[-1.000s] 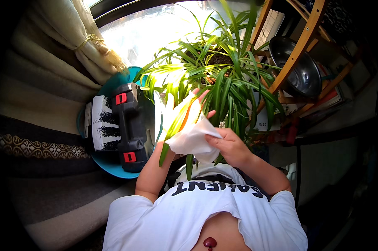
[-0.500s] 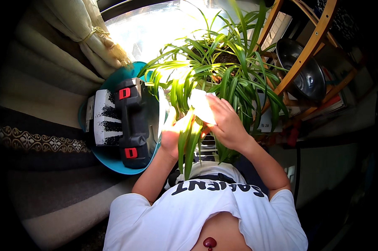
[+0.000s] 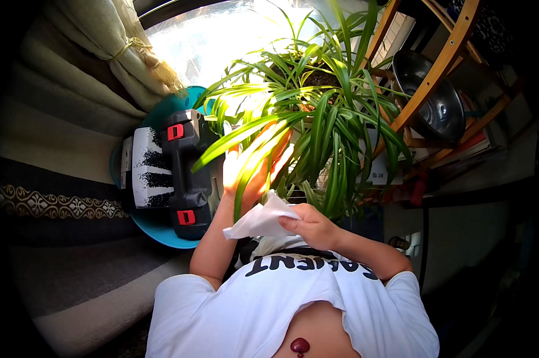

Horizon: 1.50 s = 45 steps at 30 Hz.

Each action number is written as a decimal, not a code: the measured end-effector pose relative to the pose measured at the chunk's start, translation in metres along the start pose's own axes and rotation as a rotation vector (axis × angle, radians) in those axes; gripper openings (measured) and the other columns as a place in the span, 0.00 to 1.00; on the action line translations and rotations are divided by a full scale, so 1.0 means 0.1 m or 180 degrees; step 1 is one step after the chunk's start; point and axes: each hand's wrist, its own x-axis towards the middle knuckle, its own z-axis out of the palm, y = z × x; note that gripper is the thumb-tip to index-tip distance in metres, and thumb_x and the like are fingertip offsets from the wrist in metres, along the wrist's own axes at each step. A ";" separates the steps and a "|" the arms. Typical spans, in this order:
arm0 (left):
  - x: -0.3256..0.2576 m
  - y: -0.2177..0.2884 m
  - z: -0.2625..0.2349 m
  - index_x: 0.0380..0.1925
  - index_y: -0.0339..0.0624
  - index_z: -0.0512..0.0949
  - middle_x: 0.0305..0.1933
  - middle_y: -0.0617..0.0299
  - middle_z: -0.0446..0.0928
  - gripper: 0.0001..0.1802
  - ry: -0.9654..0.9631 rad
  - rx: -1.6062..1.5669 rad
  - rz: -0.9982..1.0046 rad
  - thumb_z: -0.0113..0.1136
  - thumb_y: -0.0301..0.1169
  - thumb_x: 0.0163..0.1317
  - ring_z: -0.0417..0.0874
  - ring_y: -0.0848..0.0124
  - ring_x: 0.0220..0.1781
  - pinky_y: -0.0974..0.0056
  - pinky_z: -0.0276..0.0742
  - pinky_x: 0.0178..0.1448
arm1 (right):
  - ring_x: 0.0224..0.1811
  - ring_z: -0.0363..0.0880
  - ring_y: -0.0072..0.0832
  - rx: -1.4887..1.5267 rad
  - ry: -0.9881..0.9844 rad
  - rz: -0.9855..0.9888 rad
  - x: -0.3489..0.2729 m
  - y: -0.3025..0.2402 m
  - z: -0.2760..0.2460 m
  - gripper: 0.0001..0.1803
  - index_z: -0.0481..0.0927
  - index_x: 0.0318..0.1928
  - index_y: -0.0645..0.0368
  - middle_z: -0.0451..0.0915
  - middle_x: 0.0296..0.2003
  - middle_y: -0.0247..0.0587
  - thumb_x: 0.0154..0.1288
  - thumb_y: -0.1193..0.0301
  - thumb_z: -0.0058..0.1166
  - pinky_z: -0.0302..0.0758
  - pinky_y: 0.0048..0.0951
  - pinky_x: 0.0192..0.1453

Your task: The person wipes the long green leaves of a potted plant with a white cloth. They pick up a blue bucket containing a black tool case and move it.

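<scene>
A leafy spider plant [image 3: 324,122] with long, arching green leaves stands in front of me. My left hand [image 3: 256,170] is among its drooping leaves on the left, fingers stretched upward and apart, with several sunlit leaves lying across the palm. Strong light washes out part of that hand. In my right hand [image 3: 317,228], close to my body, is a crumpled white wipe [image 3: 266,216], pinched between thumb and fingers. It hangs to the left, just below the left hand and in front of the left wrist.
On the left a turquoise tub [image 3: 180,240] holds a black tool case [image 3: 189,173] with red latches and a black-and-white box [image 3: 150,170]. A tied curtain [image 3: 96,48] hangs behind it. At right are a wooden rack [image 3: 433,83] and a metal bowl [image 3: 421,89].
My right hand has drawn the wipe off the leaves, down toward my body. My left hand has opened beneath the leaves, and the leaves that hung between my hands have sprung up and left.
</scene>
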 end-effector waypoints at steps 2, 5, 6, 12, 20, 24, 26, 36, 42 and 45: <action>0.05 -0.01 -0.14 0.64 0.36 0.58 0.69 0.48 0.57 0.31 -0.0029 -0.0195 0.0000 0.37 0.45 0.68 0.57 0.54 0.71 0.50 0.49 0.74 | 0.54 0.75 0.32 0.1337 0.0134 -0.0297 -0.04 0.07 -0.04 0.22 0.70 0.55 0.66 0.75 0.53 0.46 0.73 0.60 0.39 0.69 0.33 0.59; 0.07 -0.13 -0.39 0.59 0.37 0.66 0.63 0.50 0.68 0.23 -0.0264 0.1045 0.0491 0.46 0.37 0.68 0.66 0.57 0.67 0.55 0.61 0.71 | 0.56 0.74 0.34 0.2557 0.0495 -0.0648 -0.03 0.09 -0.15 0.25 0.66 0.58 0.65 0.74 0.54 0.47 0.73 0.57 0.37 0.68 0.38 0.63; 0.13 -0.11 -0.55 0.60 0.35 0.64 0.62 0.49 0.68 0.24 0.0141 0.1129 0.0397 0.48 0.35 0.67 0.67 0.56 0.66 0.55 0.64 0.70 | 0.57 0.73 0.35 0.2711 0.0716 -0.0702 -0.01 0.08 -0.20 0.25 0.65 0.59 0.65 0.73 0.55 0.47 0.73 0.58 0.36 0.67 0.39 0.64; 0.21 -0.26 -0.28 0.60 0.34 0.64 0.61 0.50 0.69 0.23 0.1117 0.2066 0.0404 0.40 0.36 0.70 0.70 0.62 0.62 0.59 0.66 0.66 | 0.62 0.67 0.39 0.2754 0.1930 -0.1048 0.07 0.20 -0.57 0.23 0.61 0.62 0.63 0.68 0.59 0.47 0.74 0.61 0.34 0.63 0.44 0.67; 0.14 -0.07 -0.28 0.45 0.35 0.74 0.41 0.60 0.77 0.15 0.0515 0.3554 -0.0375 0.57 0.34 0.63 0.78 0.73 0.44 0.66 0.75 0.50 | 0.62 0.67 0.37 0.2327 0.2707 -0.2020 -0.13 0.06 -0.74 0.24 0.61 0.62 0.64 0.67 0.59 0.46 0.73 0.62 0.39 0.65 0.42 0.65; 0.13 -0.06 -0.25 0.48 0.38 0.72 0.45 0.56 0.76 0.18 0.0210 0.2714 -0.0506 0.56 0.38 0.63 0.79 0.64 0.47 0.62 0.77 0.50 | 0.64 0.64 0.33 0.1056 0.2911 -0.2308 -0.12 0.02 -0.64 0.26 0.58 0.66 0.63 0.65 0.61 0.44 0.73 0.63 0.39 0.60 0.35 0.67; 0.14 -0.17 -0.17 0.58 0.37 0.65 0.55 0.48 0.72 0.26 0.0063 0.2139 -0.0368 0.53 0.39 0.65 0.75 0.55 0.57 0.57 0.74 0.59 | 0.67 0.59 0.31 0.0020 0.2952 -0.2464 -0.08 -0.04 -0.61 0.27 0.55 0.68 0.62 0.61 0.65 0.43 0.73 0.65 0.39 0.54 0.31 0.69; 0.11 -0.22 -0.46 0.65 0.33 0.57 0.68 0.51 0.60 0.38 -0.0507 0.0825 0.0121 0.30 0.55 0.70 0.60 0.62 0.69 0.59 0.49 0.73 | 0.68 0.58 0.47 -0.3887 0.2476 -0.1632 0.21 0.02 -0.50 0.31 0.63 0.61 0.71 0.63 0.63 0.54 0.60 0.69 0.53 0.50 0.49 0.71; 0.08 -0.27 -0.17 0.66 0.28 0.53 0.70 0.51 0.56 0.40 -0.0404 0.0651 0.0149 0.25 0.56 0.70 0.57 0.63 0.70 0.58 0.46 0.74 | 0.69 0.58 0.42 -0.4086 0.2221 -0.1626 0.16 0.10 -0.46 0.31 0.65 0.59 0.72 0.63 0.63 0.52 0.59 0.67 0.53 0.50 0.47 0.71; 0.08 -0.30 -0.05 0.66 0.30 0.54 0.70 0.51 0.56 0.41 -0.0040 0.0590 0.0107 0.25 0.57 0.69 0.57 0.62 0.70 0.55 0.48 0.73 | 0.68 0.58 0.43 -0.4209 0.2610 -0.1437 0.20 0.01 -0.66 0.29 0.66 0.61 0.63 0.64 0.63 0.48 0.58 0.71 0.52 0.51 0.48 0.71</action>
